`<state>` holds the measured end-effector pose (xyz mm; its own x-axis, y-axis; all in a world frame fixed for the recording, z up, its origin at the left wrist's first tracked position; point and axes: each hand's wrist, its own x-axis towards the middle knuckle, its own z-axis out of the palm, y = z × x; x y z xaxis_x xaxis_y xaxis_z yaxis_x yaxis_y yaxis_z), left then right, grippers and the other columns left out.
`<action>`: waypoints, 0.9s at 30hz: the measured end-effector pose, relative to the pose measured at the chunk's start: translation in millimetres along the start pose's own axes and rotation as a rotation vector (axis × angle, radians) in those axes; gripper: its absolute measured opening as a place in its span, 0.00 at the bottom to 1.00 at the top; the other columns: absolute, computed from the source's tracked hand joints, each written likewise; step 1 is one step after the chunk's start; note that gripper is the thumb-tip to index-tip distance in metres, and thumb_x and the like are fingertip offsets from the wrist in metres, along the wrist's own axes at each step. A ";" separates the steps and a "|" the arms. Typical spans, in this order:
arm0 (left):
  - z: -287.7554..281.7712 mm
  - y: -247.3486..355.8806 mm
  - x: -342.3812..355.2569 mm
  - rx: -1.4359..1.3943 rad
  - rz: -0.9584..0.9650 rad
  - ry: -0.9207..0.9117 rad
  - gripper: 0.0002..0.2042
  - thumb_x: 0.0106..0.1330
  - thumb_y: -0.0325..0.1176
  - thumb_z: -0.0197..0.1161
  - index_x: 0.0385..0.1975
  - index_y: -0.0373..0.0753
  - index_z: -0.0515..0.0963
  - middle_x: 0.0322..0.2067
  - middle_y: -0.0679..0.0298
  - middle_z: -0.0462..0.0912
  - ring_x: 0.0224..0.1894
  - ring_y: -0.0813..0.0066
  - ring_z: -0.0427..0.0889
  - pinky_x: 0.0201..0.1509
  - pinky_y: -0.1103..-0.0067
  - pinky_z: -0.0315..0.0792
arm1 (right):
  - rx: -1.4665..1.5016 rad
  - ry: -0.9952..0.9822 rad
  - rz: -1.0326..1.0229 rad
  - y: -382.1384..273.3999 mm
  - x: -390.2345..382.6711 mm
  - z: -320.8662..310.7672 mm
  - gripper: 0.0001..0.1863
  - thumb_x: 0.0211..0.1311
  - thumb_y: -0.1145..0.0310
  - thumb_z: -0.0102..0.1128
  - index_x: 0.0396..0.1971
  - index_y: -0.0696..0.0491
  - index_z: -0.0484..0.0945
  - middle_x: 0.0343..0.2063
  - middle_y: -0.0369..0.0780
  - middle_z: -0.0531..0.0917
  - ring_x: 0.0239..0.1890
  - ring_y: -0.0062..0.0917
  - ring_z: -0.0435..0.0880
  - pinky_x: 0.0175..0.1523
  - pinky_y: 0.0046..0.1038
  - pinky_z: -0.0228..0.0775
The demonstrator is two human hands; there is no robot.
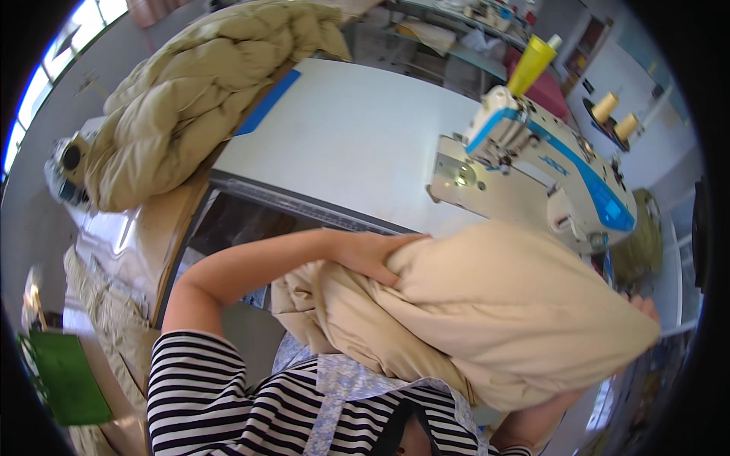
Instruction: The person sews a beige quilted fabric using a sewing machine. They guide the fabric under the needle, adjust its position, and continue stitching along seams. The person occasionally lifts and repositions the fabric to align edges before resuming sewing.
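A large beige padded cloth piece (517,304) is gathered across my lap and spread up toward the right, in front of the sewing machine. My left hand (372,254) is closed on its upper left part, thumb pressed into the folds. At the far right edge of the cloth, fingertips of my right hand (646,307) curl over the material; the rest of that hand is hidden behind it. The white and blue sewing machine (551,163) stands just beyond the cloth, its needle area over a metal plate (464,176).
The white tabletop (357,137) reaches away beyond my hands. A puffy khaki quilted pile (205,99) lies at the back left. Yellow thread cones (606,108) stand behind the machine. A green sheet (68,378) and light cloth strips (110,334) lie at the left.
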<state>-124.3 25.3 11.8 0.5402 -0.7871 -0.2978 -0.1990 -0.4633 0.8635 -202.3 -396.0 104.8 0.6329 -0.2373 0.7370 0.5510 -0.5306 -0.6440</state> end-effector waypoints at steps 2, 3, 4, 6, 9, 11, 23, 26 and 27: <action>21.8 8.2 3.0 0.004 0.106 0.189 0.35 0.59 0.43 0.64 0.66 0.40 0.62 0.51 0.42 0.80 0.54 0.47 0.80 0.58 0.64 0.74 | 0.039 -0.119 0.032 -5.1 5.2 7.0 0.24 0.73 0.53 0.48 0.53 0.59 0.72 0.46 0.41 0.79 0.52 0.31 0.79 0.61 0.34 0.68; 32.4 10.6 1.2 -0.044 0.180 0.318 0.27 0.62 0.40 0.62 0.59 0.37 0.66 0.46 0.45 0.82 0.49 0.51 0.82 0.53 0.66 0.75 | 0.020 -0.153 0.023 -5.7 8.8 11.3 0.23 0.73 0.53 0.48 0.53 0.59 0.72 0.46 0.41 0.80 0.52 0.30 0.79 0.61 0.34 0.68; 38.2 13.1 -6.1 -0.149 0.245 0.403 0.23 0.64 0.37 0.60 0.57 0.35 0.67 0.43 0.48 0.81 0.46 0.57 0.82 0.52 0.69 0.75 | 0.006 -0.188 0.010 -7.2 12.5 17.9 0.23 0.73 0.53 0.48 0.53 0.59 0.72 0.46 0.41 0.80 0.52 0.30 0.79 0.61 0.34 0.68; 43.3 20.6 -28.5 -0.303 0.255 0.476 0.18 0.66 0.34 0.58 0.53 0.33 0.69 0.40 0.54 0.80 0.44 0.66 0.80 0.50 0.73 0.74 | -0.014 -0.256 -0.025 -8.9 24.7 35.5 0.23 0.73 0.53 0.48 0.52 0.58 0.73 0.46 0.41 0.80 0.51 0.30 0.79 0.60 0.34 0.68; 51.9 53.1 -87.4 -0.443 0.316 0.637 0.14 0.69 0.33 0.56 0.50 0.31 0.69 0.40 0.60 0.78 0.45 0.75 0.76 0.51 0.77 0.72 | -0.022 -0.364 -0.093 -17.1 54.6 81.1 0.22 0.74 0.54 0.48 0.51 0.58 0.74 0.45 0.41 0.80 0.51 0.30 0.79 0.60 0.33 0.69; 61.4 88.2 -129.9 -0.423 0.504 0.747 0.13 0.70 0.33 0.56 0.49 0.32 0.70 0.43 0.62 0.77 0.47 0.78 0.74 0.52 0.78 0.70 | -0.022 -0.412 -0.145 -30.4 81.7 120.9 0.22 0.74 0.54 0.48 0.51 0.58 0.75 0.45 0.41 0.81 0.51 0.29 0.79 0.59 0.33 0.69; 128.3 154.7 -137.6 -0.023 1.236 1.182 0.28 0.55 0.32 0.75 0.51 0.32 0.66 0.43 0.56 0.73 0.46 0.65 0.77 0.51 0.76 0.71 | -0.072 -0.393 -0.071 -13.2 175.8 173.1 0.20 0.76 0.56 0.47 0.47 0.58 0.78 0.43 0.40 0.83 0.49 0.27 0.80 0.57 0.31 0.71; 160.3 87.8 -60.5 0.122 0.935 1.140 0.29 0.52 0.36 0.76 0.50 0.33 0.68 0.43 0.50 0.73 0.46 0.49 0.77 0.49 0.66 0.74 | -0.022 -0.351 -0.027 2.4 182.0 142.0 0.20 0.77 0.56 0.47 0.46 0.58 0.79 0.42 0.40 0.83 0.48 0.27 0.80 0.56 0.31 0.71; 169.9 65.5 -39.3 0.155 0.744 1.054 0.30 0.56 0.42 0.73 0.53 0.34 0.68 0.45 0.48 0.74 0.47 0.48 0.77 0.50 0.65 0.75 | 0.002 -0.334 -0.016 5.3 180.6 131.9 0.20 0.77 0.56 0.47 0.46 0.58 0.80 0.42 0.40 0.83 0.48 0.27 0.80 0.56 0.31 0.71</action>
<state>-297.5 -43.4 11.0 0.6244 -0.2098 0.7524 -0.7810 -0.1538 0.6053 -13.3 -334.4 207.5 0.7673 0.0510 0.6393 0.5633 -0.5302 -0.6337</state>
